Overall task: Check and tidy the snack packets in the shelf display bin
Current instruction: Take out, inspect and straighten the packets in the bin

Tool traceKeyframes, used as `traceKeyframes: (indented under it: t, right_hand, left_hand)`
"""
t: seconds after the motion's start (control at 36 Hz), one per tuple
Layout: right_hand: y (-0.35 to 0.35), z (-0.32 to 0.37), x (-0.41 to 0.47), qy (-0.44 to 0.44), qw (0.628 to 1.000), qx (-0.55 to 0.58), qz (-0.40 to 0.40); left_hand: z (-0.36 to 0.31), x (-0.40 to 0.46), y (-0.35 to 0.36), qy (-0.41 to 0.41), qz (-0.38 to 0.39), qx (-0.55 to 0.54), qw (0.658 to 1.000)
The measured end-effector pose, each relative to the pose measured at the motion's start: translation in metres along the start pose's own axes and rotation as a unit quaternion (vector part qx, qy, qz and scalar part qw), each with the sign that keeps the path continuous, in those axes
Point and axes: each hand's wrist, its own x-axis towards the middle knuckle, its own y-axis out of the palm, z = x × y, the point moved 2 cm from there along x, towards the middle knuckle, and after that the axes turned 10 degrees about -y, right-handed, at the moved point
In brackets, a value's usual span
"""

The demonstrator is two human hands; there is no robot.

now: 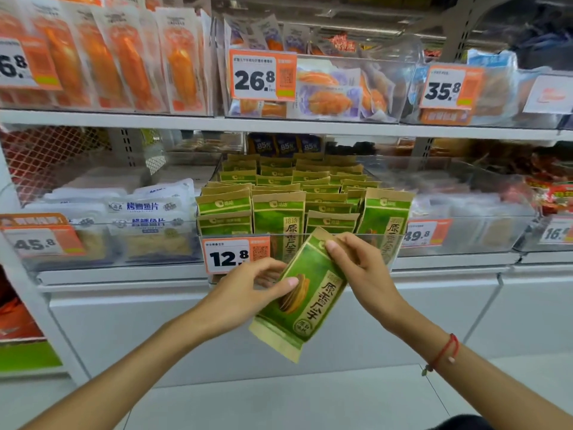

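Note:
A green and tan snack packet is held tilted in front of the shelf, below the bin's front edge. My left hand pinches its left side, thumb on the printed face. Its upper right edge is gripped by my right hand, fingers curled over the top. Behind it stands the clear display bin on the middle shelf, filled with several rows of the same green packets standing upright. An orange price tag reading 12.8 hangs on the bin's front.
Left of the bin is a clear bin of white fish-slice packets. To the right sits another clear bin with pale packets. The upper shelf holds orange and purple packets. Below the shelves a white cabinet front runs down to the floor.

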Motion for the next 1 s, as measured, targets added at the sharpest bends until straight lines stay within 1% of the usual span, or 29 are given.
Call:
traceKeyframes:
  t: [0.06, 0.14, 0.22, 0.31, 0.39, 0.44, 0.58, 0.67, 0.75, 0.89, 0.94, 1.0]
  right_hand:
    - [0.002, 0.003, 0.001, -0.005, 1.0, -0.002, 0.006]
    - [0.003, 0.007, 0.003, -0.017, 0.999, -0.038, 0.019]
    - [0.002, 0.008, 0.004, -0.003, 0.999, -0.042, 0.027]
    - [-0.001, 0.008, 0.004, 0.024, 0.999, -0.016, 0.027]
    - [-0.001, 0.007, 0.003, 0.06, 0.998, 0.031, -0.005]
    - [-0.001, 0.008, 0.002, 0.084, 0.995, 0.055, -0.015]
    - [0.005, 0.008, 0.001, 0.173, 0.982, 0.079, 0.006]
    - [0.006, 0.008, 0.002, 0.193, 0.978, 0.081, -0.015]
    - [0.003, 0.013, 0.004, 0.173, 0.981, 0.065, -0.053]
    - [0.003, 0.026, 0.003, 0.124, 0.982, 0.035, -0.138]
    - [0.004, 0.031, 0.002, 0.104, 0.984, 0.028, -0.142]
    - [0.008, 0.034, 0.001, 0.096, 0.988, 0.012, -0.117]
  left_hand:
    - [-0.001, -0.001, 0.0, 0.015, 0.025, -0.017, 0.999]
    - [-0.001, -0.001, -0.001, 0.02, 0.043, -0.007, 0.999]
    - [0.003, 0.0, -0.005, 0.018, 0.032, -0.002, 0.999]
    - [0.007, 0.001, -0.007, 0.01, 0.001, -0.019, 1.0]
    - [0.011, 0.0, -0.004, 0.016, -0.012, -0.053, 0.998]
    - [0.013, -0.001, -0.001, 0.02, -0.01, -0.072, 0.997]
    - [0.016, -0.005, 0.003, 0.007, 0.016, -0.106, 0.994]
    - [0.015, -0.006, 0.004, -0.01, 0.012, -0.126, 0.992]
    - [0.009, -0.006, 0.005, -0.015, -0.024, -0.14, 0.99]
    - [-0.009, -0.01, 0.003, 0.008, -0.145, -0.149, 0.978]
    - [-0.016, -0.012, 0.0, 0.027, -0.188, -0.124, 0.974]
    - [-0.022, -0.015, 0.0, 0.04, -0.206, -0.106, 0.972]
